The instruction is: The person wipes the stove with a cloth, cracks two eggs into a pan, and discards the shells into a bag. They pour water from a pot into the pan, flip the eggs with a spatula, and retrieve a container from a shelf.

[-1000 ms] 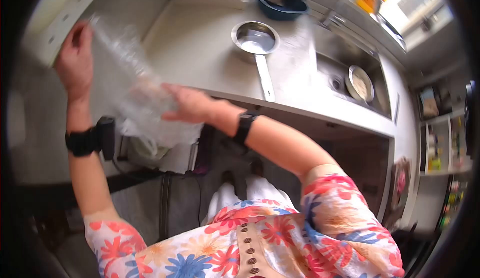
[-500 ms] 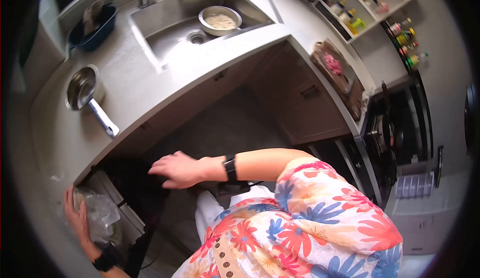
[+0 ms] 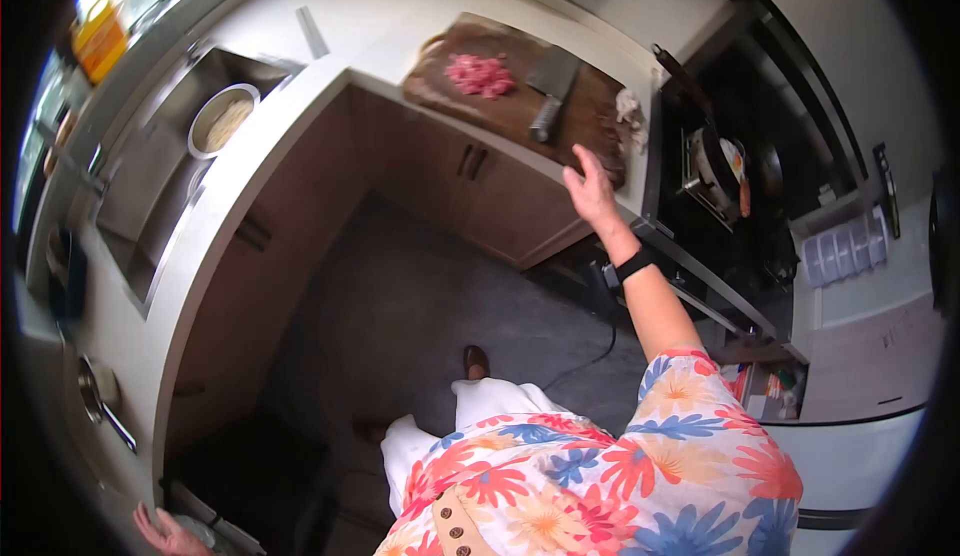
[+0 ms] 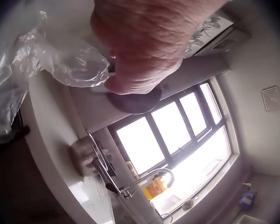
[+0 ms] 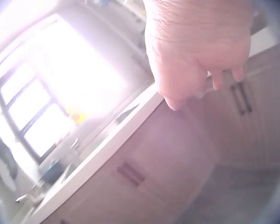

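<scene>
My right hand [image 3: 592,191] reaches out with straight fingers at the near edge of a wooden cutting board [image 3: 590,106]; it holds nothing. On the board lie a pile of chopped pink meat [image 3: 480,76] and a cleaver [image 3: 553,76], its handle toward me. My left hand [image 3: 170,533] is low at the left edge of the head view, fingers spread. In the left wrist view, a clear plastic bag [image 4: 70,65] hangs beside the left hand, whose fingertips are mostly hidden there.
A sink [image 3: 150,186] at the left has a bowl [image 3: 222,121] with pale contents at its edge. A saucepan [image 3: 95,391] stands on the left counter [image 3: 140,356]. To the right is a stove [image 3: 770,176] with a pan [image 3: 715,161] on it. A cable runs across the floor [image 3: 400,286].
The view has swung right, from the saucepan counter toward the cutting board and stove. My right hand has left the plastic bag and stretched out to the board; the left stays low by the bag.
</scene>
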Demonstrator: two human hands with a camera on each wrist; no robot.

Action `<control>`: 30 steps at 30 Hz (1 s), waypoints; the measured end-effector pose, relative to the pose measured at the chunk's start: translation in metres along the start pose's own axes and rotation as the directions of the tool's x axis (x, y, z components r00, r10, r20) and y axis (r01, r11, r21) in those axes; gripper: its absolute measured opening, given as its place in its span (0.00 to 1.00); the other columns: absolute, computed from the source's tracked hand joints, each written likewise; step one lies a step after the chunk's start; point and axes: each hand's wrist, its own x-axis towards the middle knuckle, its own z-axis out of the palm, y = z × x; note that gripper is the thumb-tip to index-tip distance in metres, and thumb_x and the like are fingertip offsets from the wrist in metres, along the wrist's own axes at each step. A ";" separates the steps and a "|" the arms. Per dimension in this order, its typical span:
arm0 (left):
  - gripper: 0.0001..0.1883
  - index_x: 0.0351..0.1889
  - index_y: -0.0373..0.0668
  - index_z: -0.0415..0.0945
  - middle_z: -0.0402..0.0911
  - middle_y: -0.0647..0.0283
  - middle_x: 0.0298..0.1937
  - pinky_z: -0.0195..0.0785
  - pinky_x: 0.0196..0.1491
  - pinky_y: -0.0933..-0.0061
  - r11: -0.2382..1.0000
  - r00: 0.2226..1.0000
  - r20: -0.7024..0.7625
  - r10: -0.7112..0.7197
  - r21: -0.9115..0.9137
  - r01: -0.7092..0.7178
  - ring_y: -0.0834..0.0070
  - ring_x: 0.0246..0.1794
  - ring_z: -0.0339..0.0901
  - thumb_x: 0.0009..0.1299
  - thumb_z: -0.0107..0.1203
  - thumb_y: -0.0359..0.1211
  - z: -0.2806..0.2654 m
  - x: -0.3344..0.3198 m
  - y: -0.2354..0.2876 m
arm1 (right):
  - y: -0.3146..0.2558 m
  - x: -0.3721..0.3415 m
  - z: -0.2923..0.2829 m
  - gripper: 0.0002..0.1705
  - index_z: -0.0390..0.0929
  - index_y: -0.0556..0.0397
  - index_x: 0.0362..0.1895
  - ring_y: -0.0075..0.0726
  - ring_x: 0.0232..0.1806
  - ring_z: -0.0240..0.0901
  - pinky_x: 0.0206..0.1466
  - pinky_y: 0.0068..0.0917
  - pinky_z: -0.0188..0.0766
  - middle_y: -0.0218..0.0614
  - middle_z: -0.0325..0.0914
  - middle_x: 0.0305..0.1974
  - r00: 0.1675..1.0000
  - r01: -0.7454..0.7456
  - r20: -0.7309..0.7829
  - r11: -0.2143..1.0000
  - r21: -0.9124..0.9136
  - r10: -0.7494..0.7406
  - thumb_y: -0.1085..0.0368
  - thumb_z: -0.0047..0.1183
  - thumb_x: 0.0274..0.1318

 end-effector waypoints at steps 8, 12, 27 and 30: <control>0.13 0.50 0.39 0.74 0.68 0.58 0.60 0.58 0.58 0.71 0.854 0.873 0.488 0.026 -0.464 0.234 0.66 0.58 0.66 0.66 0.50 0.26 0.098 0.025 0.239 | 0.151 0.108 -0.056 0.35 0.59 0.45 0.63 0.54 0.65 0.52 0.64 0.44 0.54 0.48 0.56 0.64 0.964 -0.256 -0.097 0.962 -0.097 0.247 0.45 0.46 0.55; 0.13 0.48 0.38 0.74 0.68 0.59 0.59 0.57 0.59 0.70 0.779 0.831 0.512 0.216 -0.603 0.170 0.67 0.57 0.67 0.65 0.50 0.25 0.136 0.043 0.316 | 0.171 0.142 -0.043 0.37 0.60 0.47 0.63 0.54 0.68 0.47 0.65 0.51 0.50 0.46 0.52 0.66 0.905 -0.412 0.072 0.906 -0.094 0.419 0.43 0.47 0.52; 0.11 0.42 0.41 0.76 0.72 0.56 0.54 0.61 0.56 0.64 0.384 0.613 0.341 0.712 -0.921 0.066 0.60 0.56 0.69 0.60 0.52 0.27 0.222 0.115 0.656 | 0.110 -0.124 -0.206 0.23 0.72 0.52 0.50 0.42 0.46 0.73 0.48 0.32 0.71 0.39 0.75 0.45 0.813 -0.575 -0.170 0.814 -0.084 0.557 0.68 0.59 0.46; 0.12 0.41 0.41 0.76 0.73 0.57 0.53 0.62 0.55 0.63 0.242 0.574 0.189 0.797 -0.970 -0.017 0.59 0.56 0.69 0.58 0.53 0.27 0.200 0.120 0.723 | 0.113 -0.106 -0.260 0.29 0.69 0.50 0.54 0.44 0.47 0.71 0.50 0.34 0.69 0.40 0.73 0.49 0.697 -0.685 -0.376 0.722 -0.099 0.610 0.71 0.60 0.43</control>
